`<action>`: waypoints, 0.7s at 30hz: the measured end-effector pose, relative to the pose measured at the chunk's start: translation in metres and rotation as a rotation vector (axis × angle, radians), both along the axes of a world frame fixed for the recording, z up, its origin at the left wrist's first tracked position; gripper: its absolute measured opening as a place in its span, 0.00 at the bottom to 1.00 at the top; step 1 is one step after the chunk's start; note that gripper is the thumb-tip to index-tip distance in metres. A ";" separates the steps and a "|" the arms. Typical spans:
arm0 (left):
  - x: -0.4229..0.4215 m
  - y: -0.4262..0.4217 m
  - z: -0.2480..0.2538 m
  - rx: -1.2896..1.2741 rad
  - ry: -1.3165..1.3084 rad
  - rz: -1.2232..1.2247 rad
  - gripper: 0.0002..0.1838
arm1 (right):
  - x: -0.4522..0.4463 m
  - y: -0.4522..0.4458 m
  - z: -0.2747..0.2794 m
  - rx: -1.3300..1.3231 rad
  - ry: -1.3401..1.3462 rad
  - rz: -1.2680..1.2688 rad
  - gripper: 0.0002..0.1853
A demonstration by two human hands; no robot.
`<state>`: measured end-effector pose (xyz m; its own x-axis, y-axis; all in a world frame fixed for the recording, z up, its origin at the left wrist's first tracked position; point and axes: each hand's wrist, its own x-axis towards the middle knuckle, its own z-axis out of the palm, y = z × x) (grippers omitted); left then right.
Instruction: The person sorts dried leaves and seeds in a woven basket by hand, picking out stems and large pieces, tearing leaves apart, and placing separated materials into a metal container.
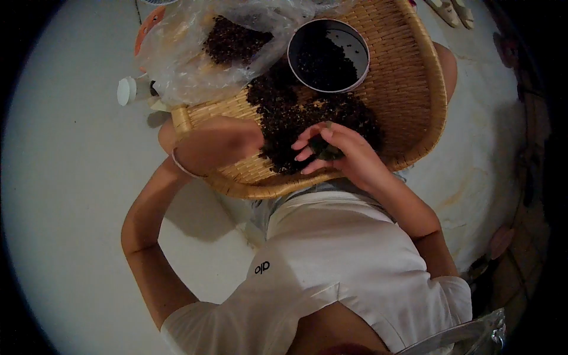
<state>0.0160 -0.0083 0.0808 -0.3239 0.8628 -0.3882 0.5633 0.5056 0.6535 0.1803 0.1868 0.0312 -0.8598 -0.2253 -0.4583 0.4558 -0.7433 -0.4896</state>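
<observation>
Dark, crumbly dried material (284, 118) is spread over the woven basket tray (408, 89) on the person's lap. My right hand (346, 151) is over the near part of the pile, its fingers curled around a small dark green clump (324, 149). My left hand (228, 142), blurred by motion, is at the left side of the pile, and its fingers cannot be made out. Beyond the hands, a round tin (363, 65) with more dark material inside stands in the tray.
A clear plastic bag (183, 65) holding dark material lies over the tray's far left edge. A small white-capped container (125, 92) is on the pale floor to its left, near an orange item (142, 41). Shoes (447, 13) lie at the far right.
</observation>
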 end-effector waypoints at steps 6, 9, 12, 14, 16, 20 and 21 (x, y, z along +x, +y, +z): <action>0.009 -0.005 -0.015 -0.099 0.267 -0.158 0.06 | 0.002 -0.004 -0.003 0.037 0.000 0.012 0.17; 0.030 0.023 0.021 -0.242 -0.091 -0.006 0.09 | 0.004 -0.013 -0.006 0.050 0.055 -0.097 0.17; 0.036 0.028 0.024 -0.174 -0.295 0.018 0.10 | 0.004 -0.015 -0.002 0.044 -0.010 -0.009 0.18; 0.037 0.025 0.013 0.028 -0.150 -0.022 0.11 | 0.006 -0.017 -0.004 -0.203 -0.102 -0.018 0.19; 0.031 0.028 0.008 0.033 -0.093 0.050 0.11 | 0.008 -0.009 -0.007 -0.171 -0.074 0.004 0.20; -0.007 0.030 -0.034 0.090 0.313 -0.037 0.11 | 0.013 -0.001 -0.009 -0.065 0.001 0.020 0.26; -0.012 0.032 -0.044 0.089 0.314 -0.038 0.11 | 0.013 0.000 -0.008 -0.066 0.002 0.020 0.26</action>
<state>0.0044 0.0232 0.0369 -0.3832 0.9024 -0.1972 0.7616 0.4295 0.4853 0.1937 0.1867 0.0234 -0.8555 -0.2725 -0.4404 0.4703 -0.7647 -0.4405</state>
